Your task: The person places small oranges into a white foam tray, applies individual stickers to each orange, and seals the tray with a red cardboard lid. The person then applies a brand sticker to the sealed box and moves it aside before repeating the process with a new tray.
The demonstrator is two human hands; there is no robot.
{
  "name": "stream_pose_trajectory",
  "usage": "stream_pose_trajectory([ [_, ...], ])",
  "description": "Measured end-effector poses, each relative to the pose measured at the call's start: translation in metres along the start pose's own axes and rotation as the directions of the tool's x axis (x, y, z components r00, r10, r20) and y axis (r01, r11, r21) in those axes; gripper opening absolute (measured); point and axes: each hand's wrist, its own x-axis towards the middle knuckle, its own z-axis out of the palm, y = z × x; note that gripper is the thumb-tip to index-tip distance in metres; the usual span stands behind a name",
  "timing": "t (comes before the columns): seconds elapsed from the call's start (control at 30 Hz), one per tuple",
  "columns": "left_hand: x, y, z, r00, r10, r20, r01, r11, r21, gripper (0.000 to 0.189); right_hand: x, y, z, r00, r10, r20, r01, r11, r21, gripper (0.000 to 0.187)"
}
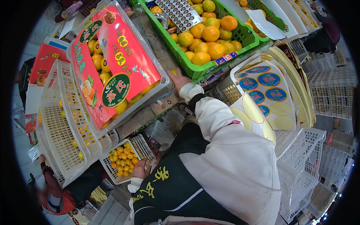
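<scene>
My right hand is between the lidded box and the green crate, its fingers around a yellow mandarin that shows only in part. To its left, a clear plastic crate of mandarins lies tilted in view, covered by a red printed sheet with a cut-out window. A green plastic crate full of mandarins stands beyond the hand. Lower down, my left hand is at the rim of a small white basket heaped with mandarins. Its fingers are partly hidden, so its grip is unclear.
Sheets of round stickers fill a white basket at right. A sticker sheet lies on the green crate. White crates with a few mandarins stand at left; stacked crates stand at lower right. Another person is at lower left.
</scene>
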Motion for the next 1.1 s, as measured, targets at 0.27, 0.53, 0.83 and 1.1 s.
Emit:
stream_pose_trajectory([
  [0.27,0.005,0.001,0.0,0.993,0.059,-0.098,-0.07,0.992,-0.105,0.042,-0.061,0.009,0.01,0.975,0.072,-0.21,-0.014,0.964,0.267,0.059],
  [0.53,0.041,0.032,-0.04,0.987,0.152,-0.044,-0.157,0.902,-0.403,0.048,-0.15,-0.022,-0.031,0.885,0.104,0.454,-0.447,-0.083,0.891,0.061],
  [0.83,0.095,0.151,-0.131,0.723,0.523,-0.452,-0.592,0.806,-0.014,0.068,-0.125,-0.15,-0.053,0.803,-0.384,0.456,-0.464,0.078,0.882,0.047],
  [1.1,0.083,0.12,-0.143,0.894,0.248,-0.373,-0.444,0.6,-0.665,0.088,-0.108,-0.178,-0.064,0.856,-0.371,0.361,-0.421,-0.093,0.902,0.053],
])
